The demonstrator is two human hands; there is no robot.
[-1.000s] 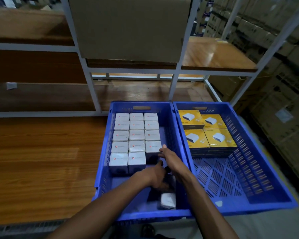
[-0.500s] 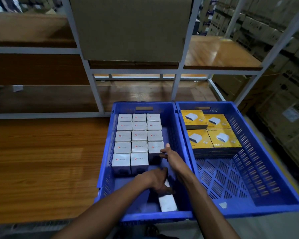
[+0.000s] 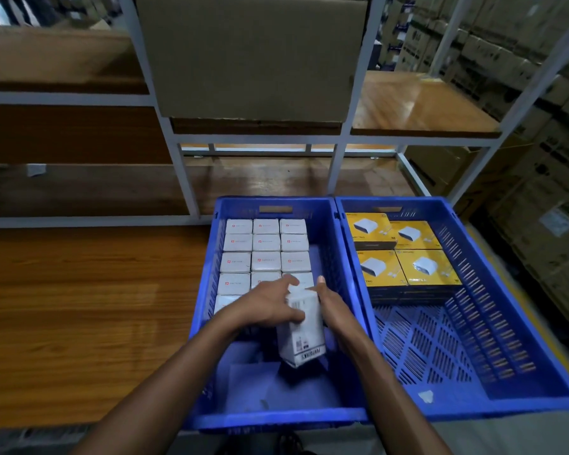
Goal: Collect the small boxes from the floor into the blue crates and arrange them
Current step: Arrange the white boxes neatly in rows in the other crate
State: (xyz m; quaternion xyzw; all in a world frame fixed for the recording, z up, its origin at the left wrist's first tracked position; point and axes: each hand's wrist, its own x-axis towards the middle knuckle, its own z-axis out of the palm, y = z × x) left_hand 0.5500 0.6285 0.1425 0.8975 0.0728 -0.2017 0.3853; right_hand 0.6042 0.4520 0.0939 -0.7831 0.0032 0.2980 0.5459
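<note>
Presently a small white box (image 3: 301, 330) stands on end over the near half of the left blue crate (image 3: 207, 323), tilted slightly, barcode label facing the camera, printed band at its lower end. Left hand (image 3: 270, 307) grips it from the left side, fingers curled over the top and front face. Right hand (image 3: 334, 310) lies flat against its right side, fingers straight and pointing away; pressing, not curling round. Beyond the hands, rows of white boxes (image 3: 266, 254) packed three across fill the far part of the same crate, tops up with small red marks; the nearest row is partly hidden by the hands. Right blue crate (image 3: 506, 323) sits touching the left one; four yellow boxes (image 3: 404, 254) are stacked at its far end, perforated floor bare near the camera. Both crates rest by a wooden shelf board (image 3: 79, 307) in a white metal rack (image 3: 184, 178), with a cardboard carton (image 3: 253, 54) on the level above.
</note>
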